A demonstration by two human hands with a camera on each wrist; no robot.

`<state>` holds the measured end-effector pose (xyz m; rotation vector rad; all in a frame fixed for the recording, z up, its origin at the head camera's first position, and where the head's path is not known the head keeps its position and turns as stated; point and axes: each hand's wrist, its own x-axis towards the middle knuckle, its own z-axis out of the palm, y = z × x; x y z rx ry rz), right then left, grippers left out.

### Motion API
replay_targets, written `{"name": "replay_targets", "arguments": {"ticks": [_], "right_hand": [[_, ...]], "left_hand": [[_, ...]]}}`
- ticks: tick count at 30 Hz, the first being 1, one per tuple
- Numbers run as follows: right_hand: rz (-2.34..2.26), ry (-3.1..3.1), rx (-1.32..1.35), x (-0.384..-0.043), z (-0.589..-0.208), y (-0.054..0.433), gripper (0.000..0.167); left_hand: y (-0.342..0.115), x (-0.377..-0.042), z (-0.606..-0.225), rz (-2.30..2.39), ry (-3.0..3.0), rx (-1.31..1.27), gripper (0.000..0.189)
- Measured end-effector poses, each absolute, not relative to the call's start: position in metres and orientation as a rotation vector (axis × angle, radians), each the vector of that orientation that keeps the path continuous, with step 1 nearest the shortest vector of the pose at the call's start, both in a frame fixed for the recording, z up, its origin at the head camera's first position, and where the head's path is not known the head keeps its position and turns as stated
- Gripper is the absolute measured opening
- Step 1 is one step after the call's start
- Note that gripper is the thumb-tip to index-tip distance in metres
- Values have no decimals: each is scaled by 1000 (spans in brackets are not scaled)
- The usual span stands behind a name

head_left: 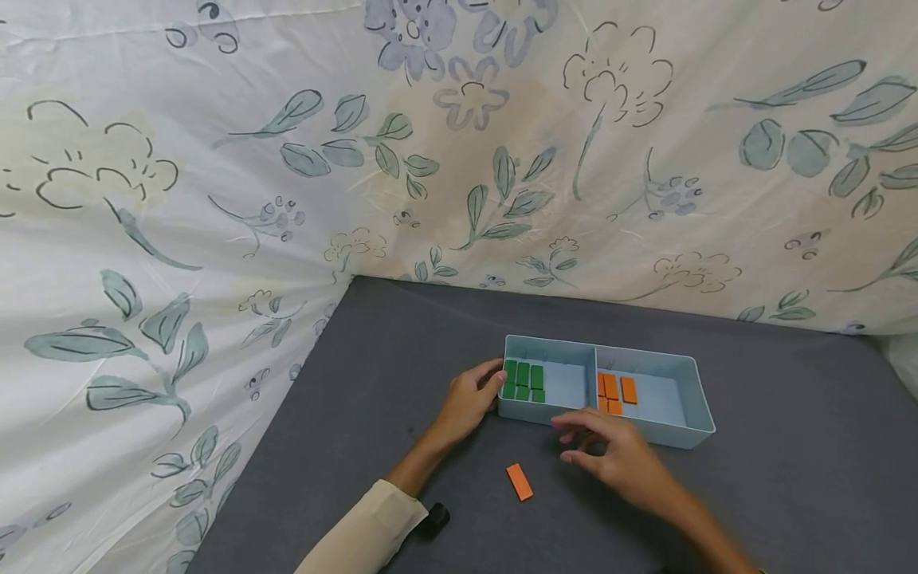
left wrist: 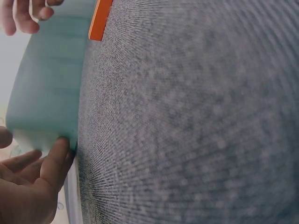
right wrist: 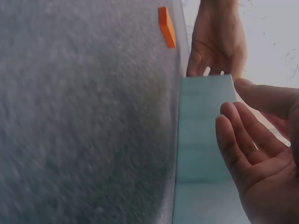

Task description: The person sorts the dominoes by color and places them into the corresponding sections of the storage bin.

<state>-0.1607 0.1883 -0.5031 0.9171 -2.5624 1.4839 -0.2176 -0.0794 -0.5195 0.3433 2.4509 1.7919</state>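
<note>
A light blue divided box (head_left: 548, 409) stands on the dark cloth. Its left compartment holds several green blocks (head_left: 523, 375); several orange blocks (head_left: 610, 387) lie in the right one. My left hand (head_left: 466, 405) holds the box's left end, thumb near the rim and fingers against the end wall (left wrist: 39, 140). In front of the box hovers my right hand (head_left: 610, 453), fingers loosely bent, holding nothing; the right wrist view shows the bare palm (right wrist: 266, 172). A single orange block (head_left: 519, 482) lies on the cloth between the two hands.
Dark grey cloth (head_left: 402, 343) covers the table. White flowered fabric (head_left: 459, 223) hangs along the back and the left side. A small black object (head_left: 433, 520) shows beside the left sleeve (head_left: 369, 526).
</note>
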Motion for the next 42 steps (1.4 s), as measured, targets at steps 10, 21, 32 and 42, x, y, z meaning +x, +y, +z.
{"name": "replay_targets", "arguments": {"ticks": [10,21,32,42], "right_hand": [[1588,-2731,972,-157,-506,178,52],[1575,-2824,1111,-156,-515,162,57],[1579,-2875,1169,-157,-517,152,54],[1446,-2899,1223,-158,-520,148,52]], "left_hand": [[-80,-218,-520,1784,2469,332,52],[-79,-217,-518,1785,2472,327,52],[-79,-217,-516,1749,2508,331,52],[-79,-218,-518,1767,2492,337,51]]}}
